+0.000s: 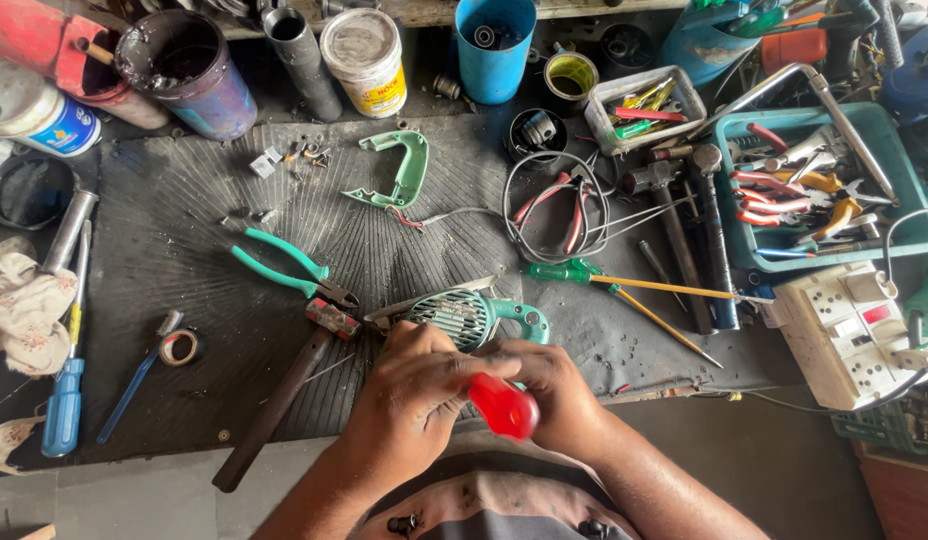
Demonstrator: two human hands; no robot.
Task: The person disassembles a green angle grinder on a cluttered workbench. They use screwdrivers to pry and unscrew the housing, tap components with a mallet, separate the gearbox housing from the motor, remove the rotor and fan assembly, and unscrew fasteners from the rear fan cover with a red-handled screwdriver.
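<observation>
Behind both hands (pixel 484 385), grip closed on perhaps a red-handled screwdriver (pixel 504 407), white yellow-labelled tub (pixel 365 60).

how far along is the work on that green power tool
Done: one green casing half lies off on the mat. In hand: both hands, left and right, work a red-handled screwdriver at the green tool body. Left: the body looks open, its casing not refitted.

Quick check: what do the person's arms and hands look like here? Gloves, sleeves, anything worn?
Both hands are bare: no gloves on the left hand or the right hand. No rings, watch or wristband show. The forearms are uncovered as far as the frame shows, with no sleeves in view.
</observation>
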